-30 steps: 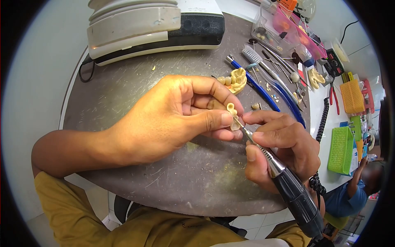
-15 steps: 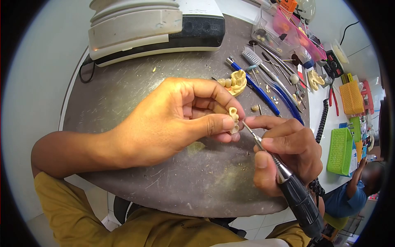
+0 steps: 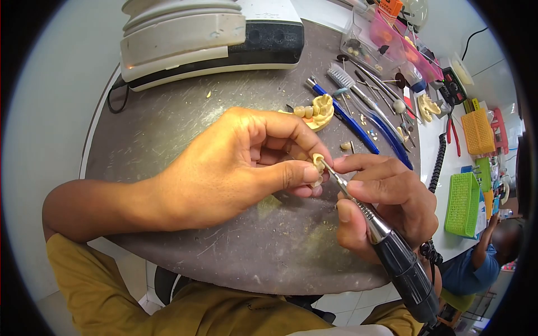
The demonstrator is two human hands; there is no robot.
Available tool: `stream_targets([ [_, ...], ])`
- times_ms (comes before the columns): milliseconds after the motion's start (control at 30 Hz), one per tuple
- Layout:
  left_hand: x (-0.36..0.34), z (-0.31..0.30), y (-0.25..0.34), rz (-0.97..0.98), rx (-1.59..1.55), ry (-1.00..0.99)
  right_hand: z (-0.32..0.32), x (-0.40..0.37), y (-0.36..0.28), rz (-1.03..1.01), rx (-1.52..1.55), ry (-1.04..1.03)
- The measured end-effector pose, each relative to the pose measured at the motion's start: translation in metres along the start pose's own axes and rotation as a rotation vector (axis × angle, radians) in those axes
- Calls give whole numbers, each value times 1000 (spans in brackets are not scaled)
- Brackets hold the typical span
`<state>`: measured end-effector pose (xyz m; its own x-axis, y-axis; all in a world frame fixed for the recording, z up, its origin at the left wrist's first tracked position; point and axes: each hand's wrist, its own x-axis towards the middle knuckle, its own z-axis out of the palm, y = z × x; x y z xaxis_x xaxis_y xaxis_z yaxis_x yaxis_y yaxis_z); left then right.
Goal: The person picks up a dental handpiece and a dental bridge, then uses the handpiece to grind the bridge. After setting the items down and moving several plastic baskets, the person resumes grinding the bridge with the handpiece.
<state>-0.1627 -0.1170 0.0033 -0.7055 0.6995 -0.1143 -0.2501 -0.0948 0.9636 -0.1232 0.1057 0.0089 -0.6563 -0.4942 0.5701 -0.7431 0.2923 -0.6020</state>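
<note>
Centre of the frame: the small cream dental piece point(image 3: 318, 166), lobed like a short run of tooth caps, is pinched between thumb and fingertips of the left hand point(image 3: 235, 162), with only its right edge peeking out. Right against it is the handpiece point(image 3: 392, 255), black grip down at the lower right, silver collar, then a thin metal shaft slanting up and left. Its fine tip point(image 3: 325, 168) touches the cream piece. The right hand point(image 3: 392, 196) grips it pen-style.
</note>
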Motion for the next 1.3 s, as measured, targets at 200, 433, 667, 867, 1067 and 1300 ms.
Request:
stream_targets([
  [200, 0, 1, 0, 6, 53, 5, 0, 1, -3, 71, -12, -27],
  [433, 0, 2, 0, 12, 53, 2, -1, 0, -8, 113, 16, -24],
  [667, 0, 2, 0, 2, 64, 12, -4, -1, -10, 126, 37, -33],
  [867, 1, 2, -1, 3, 86, 7, -1, 1, -8, 101, -9, -17],
  [1067, 1, 3, 3, -19, 107, 1, -1, 2, -9, 110, -61, -5],
  [1300, -2, 5, 11, -92, 141, 34, -6, 1, -13, 145, 33, 8],
])
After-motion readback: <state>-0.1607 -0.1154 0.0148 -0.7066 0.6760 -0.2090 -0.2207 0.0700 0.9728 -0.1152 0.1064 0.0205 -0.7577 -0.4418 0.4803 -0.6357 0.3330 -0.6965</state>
